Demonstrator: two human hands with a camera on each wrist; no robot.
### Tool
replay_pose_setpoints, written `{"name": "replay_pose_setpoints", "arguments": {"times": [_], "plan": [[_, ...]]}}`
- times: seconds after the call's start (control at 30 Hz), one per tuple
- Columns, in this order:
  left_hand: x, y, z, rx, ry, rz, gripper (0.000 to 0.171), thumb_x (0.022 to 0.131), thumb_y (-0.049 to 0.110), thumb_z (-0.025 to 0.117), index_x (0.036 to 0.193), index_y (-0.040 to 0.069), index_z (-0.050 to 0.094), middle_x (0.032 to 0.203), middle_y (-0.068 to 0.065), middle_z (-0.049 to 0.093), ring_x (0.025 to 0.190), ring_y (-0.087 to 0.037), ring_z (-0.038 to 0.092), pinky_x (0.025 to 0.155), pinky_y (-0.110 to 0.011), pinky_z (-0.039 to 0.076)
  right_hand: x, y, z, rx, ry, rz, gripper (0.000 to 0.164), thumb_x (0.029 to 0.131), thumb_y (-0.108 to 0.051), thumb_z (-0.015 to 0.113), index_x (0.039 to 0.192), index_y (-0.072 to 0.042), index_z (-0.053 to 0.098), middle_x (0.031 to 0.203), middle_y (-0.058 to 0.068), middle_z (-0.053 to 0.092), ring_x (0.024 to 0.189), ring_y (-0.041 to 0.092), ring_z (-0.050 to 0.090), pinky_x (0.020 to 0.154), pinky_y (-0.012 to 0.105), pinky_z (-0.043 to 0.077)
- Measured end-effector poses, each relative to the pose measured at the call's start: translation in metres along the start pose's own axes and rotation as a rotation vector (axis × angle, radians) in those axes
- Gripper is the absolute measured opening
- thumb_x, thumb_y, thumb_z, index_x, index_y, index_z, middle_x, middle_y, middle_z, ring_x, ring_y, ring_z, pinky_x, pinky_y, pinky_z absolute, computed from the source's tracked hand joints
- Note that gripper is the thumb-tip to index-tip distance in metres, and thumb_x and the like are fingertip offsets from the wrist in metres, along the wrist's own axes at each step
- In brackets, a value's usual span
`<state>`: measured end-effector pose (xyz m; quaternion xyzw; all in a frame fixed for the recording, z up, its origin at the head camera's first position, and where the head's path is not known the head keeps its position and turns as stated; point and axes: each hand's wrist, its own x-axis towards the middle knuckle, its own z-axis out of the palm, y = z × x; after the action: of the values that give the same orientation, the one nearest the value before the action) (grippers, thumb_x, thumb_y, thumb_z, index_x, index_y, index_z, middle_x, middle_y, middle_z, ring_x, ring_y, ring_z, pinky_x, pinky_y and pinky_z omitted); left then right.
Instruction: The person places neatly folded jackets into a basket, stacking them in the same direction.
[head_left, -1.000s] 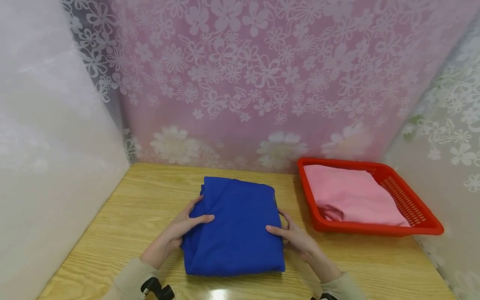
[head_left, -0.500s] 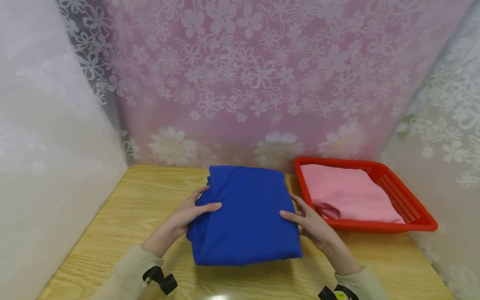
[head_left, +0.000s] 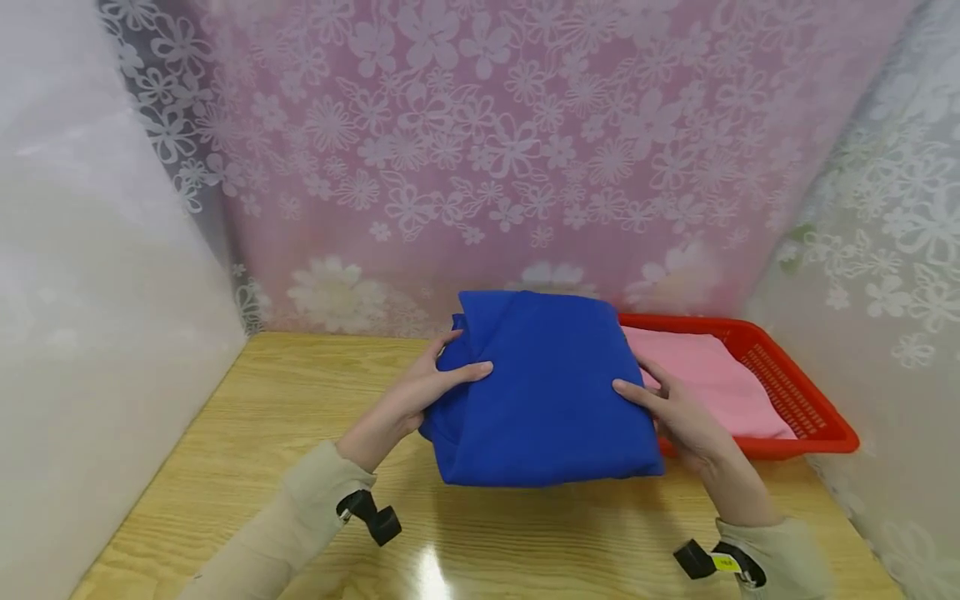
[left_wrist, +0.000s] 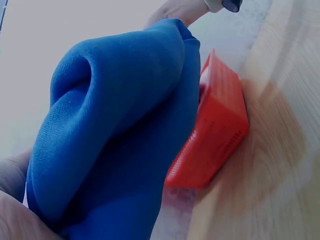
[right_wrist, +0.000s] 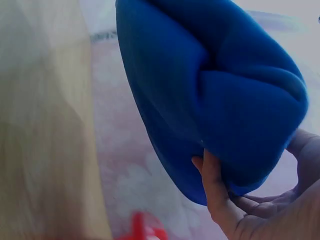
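A folded blue garment (head_left: 555,392) is held up off the table, its top face smooth and a loose fold showing at its left side. My left hand (head_left: 427,387) grips that side, thumb on top and fingers partly hidden at the edge. On the opposite side my right hand (head_left: 678,417) holds it the same way, thumb above. Rolled layers of the blue garment (left_wrist: 125,95) fill much of the left wrist view. In the right wrist view, fingers of my right hand (right_wrist: 265,215) reach under the blue garment's thick folded end (right_wrist: 240,115).
A red plastic basket (head_left: 836,433) with slotted walls stands at the back right of the wooden table (head_left: 300,392). Folded pink cloth (head_left: 720,375) lies in it, partly covered from view by the blue garment. Flowered curtains (head_left: 465,150) hang behind and at the sides.
Both hands have lifted the blue garment off the table and carried it right and away from me, so it now overlaps the basket's left part in the head view.
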<state>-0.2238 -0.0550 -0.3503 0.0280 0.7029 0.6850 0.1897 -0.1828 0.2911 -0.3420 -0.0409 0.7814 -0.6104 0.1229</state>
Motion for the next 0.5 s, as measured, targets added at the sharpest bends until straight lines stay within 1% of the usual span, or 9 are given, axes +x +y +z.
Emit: {"name": "replay_pose_setpoints", "arguments": {"times": [0.07, 0.1, 0.17, 0.23, 0.27, 0.33, 0.4, 0.47, 0.5], "plan": [[0.008, 0.007, 0.010, -0.005, -0.013, 0.010, 0.087, 0.089, 0.037, 0.078, 0.159, 0.032, 0.027, 0.163, -0.015, 0.029, 0.139, -0.043, 0.044, 0.108, -0.058, 0.041, -0.003, -0.004, -0.011, -0.008, 0.022, -0.008, 0.078, 0.106, -0.034, 0.054, 0.165, -0.018, 0.007, 0.151, 0.025, 0.042, 0.112, 0.021, 0.066, 0.091, 0.040, 0.057], [0.012, 0.011, 0.015, -0.007, -0.020, 0.015, 0.086, 0.089, 0.037, 0.078, 0.159, 0.032, 0.028, 0.163, -0.015, 0.029, 0.140, -0.042, 0.043, 0.109, -0.058, 0.041, -0.004, -0.006, -0.017, -0.011, 0.028, -0.014, 0.077, 0.106, -0.035, 0.053, 0.165, -0.017, 0.007, 0.149, 0.021, 0.045, 0.110, 0.019, 0.067, 0.090, 0.039, 0.058], [0.021, 0.017, 0.024, -0.010, -0.041, 0.025, 0.086, 0.090, 0.037, 0.077, 0.160, 0.031, 0.028, 0.162, -0.014, 0.030, 0.140, -0.041, 0.043, 0.110, -0.057, 0.040, -0.006, -0.009, -0.028, -0.032, 0.071, -0.040, 0.073, 0.105, -0.034, 0.055, 0.164, -0.016, 0.015, 0.144, 0.008, 0.050, 0.106, 0.015, 0.068, 0.086, 0.037, 0.059], [0.030, 0.023, 0.033, -0.019, -0.061, 0.032, 0.086, 0.090, 0.036, 0.077, 0.160, 0.030, 0.027, 0.162, -0.014, 0.030, 0.140, -0.041, 0.043, 0.111, -0.056, 0.040, -0.007, -0.011, -0.040, -0.056, 0.103, -0.060, 0.069, 0.105, -0.034, 0.056, 0.162, -0.016, 0.023, 0.137, 0.002, 0.053, 0.103, 0.012, 0.069, 0.083, 0.036, 0.060], [0.034, 0.026, 0.038, -0.023, -0.070, 0.034, 0.086, 0.090, 0.037, 0.077, 0.160, 0.030, 0.028, 0.162, -0.014, 0.030, 0.141, -0.041, 0.043, 0.111, -0.056, 0.040, -0.009, -0.012, -0.046, -0.066, 0.118, -0.058, 0.069, 0.105, -0.034, 0.056, 0.162, -0.016, 0.022, 0.136, 0.000, 0.052, 0.101, 0.009, 0.069, 0.082, 0.034, 0.060], [0.043, 0.030, 0.049, -0.035, -0.088, 0.037, 0.087, 0.090, 0.037, 0.077, 0.160, 0.030, 0.027, 0.162, -0.013, 0.030, 0.141, -0.040, 0.042, 0.112, -0.055, 0.039, -0.010, -0.013, -0.058, -0.076, 0.143, -0.050, 0.070, 0.105, -0.034, 0.056, 0.163, -0.015, 0.022, 0.141, 0.004, 0.046, 0.098, 0.005, 0.068, 0.081, 0.031, 0.060], [0.054, 0.032, 0.061, -0.046, -0.098, 0.043, 0.088, 0.089, 0.037, 0.078, 0.161, 0.030, 0.027, 0.163, -0.013, 0.030, 0.143, -0.039, 0.041, 0.114, -0.054, 0.037, -0.011, -0.013, -0.072, -0.079, 0.138, -0.029, 0.074, 0.106, -0.035, 0.053, 0.165, -0.014, 0.012, 0.144, 0.007, 0.042, 0.098, 0.001, 0.066, 0.081, 0.030, 0.060], [0.064, 0.033, 0.075, -0.057, -0.103, 0.049, 0.090, 0.088, 0.036, 0.079, 0.161, 0.031, 0.027, 0.163, -0.012, 0.030, 0.144, -0.038, 0.039, 0.115, -0.054, 0.035, -0.012, -0.012, -0.087, -0.073, 0.147, 0.007, 0.080, 0.106, -0.038, 0.052, 0.165, -0.012, 0.003, 0.141, 0.004, 0.043, 0.096, -0.001, 0.066, 0.080, 0.030, 0.060], [0.069, 0.033, 0.083, -0.061, -0.106, 0.053, 0.091, 0.088, 0.036, 0.080, 0.161, 0.030, 0.026, 0.163, -0.012, 0.030, 0.145, -0.037, 0.038, 0.116, -0.054, 0.034, -0.012, -0.011, -0.095, -0.059, 0.150, 0.019, 0.081, 0.106, -0.038, 0.052, 0.165, -0.012, 0.003, 0.136, 0.001, 0.047, 0.095, 0.001, 0.067, 0.079, 0.031, 0.060]]}}
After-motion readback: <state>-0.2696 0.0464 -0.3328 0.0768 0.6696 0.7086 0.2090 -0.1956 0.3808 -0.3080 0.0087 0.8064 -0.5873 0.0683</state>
